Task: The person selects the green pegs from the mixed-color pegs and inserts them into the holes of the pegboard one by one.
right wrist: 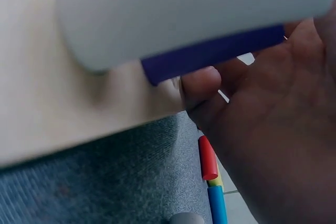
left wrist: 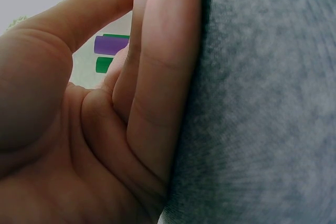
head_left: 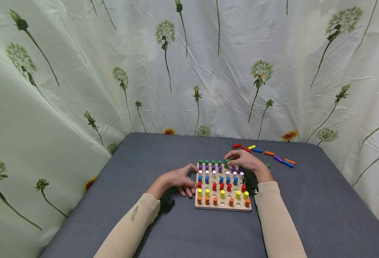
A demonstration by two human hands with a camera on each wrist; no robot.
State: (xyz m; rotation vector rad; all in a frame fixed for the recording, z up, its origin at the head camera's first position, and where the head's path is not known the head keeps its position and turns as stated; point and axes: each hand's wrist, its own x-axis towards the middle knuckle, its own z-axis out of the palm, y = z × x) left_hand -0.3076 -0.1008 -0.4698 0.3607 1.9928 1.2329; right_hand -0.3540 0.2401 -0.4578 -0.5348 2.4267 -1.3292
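A pale wooden pegboard [head_left: 223, 207] holds rows of coloured pegs, green at the far side through to orange at the near side. At the far row, my right hand [head_left: 245, 159] pinches a green peg [head_left: 226, 163] upright between thumb and finger. A white peg [right wrist: 194, 17] and a purple peg [right wrist: 210, 56] loom close in the right wrist view, hiding the pinched one. My left hand [head_left: 180, 179] rests on its side by the board's left edge, thumb at the edge and fingers stretched out loosely. Purple pegs [left wrist: 111, 45] show past it in the left wrist view.
Loose pegs lie at the back right of the grey tabletop [head_left: 163, 154], among them a red peg [head_left: 236, 146], an orange peg [head_left: 269, 153] and a blue peg [head_left: 288, 164]. Several bare holes [head_left: 222, 203] show in the board. A flowered curtain [head_left: 221, 71] hangs behind.
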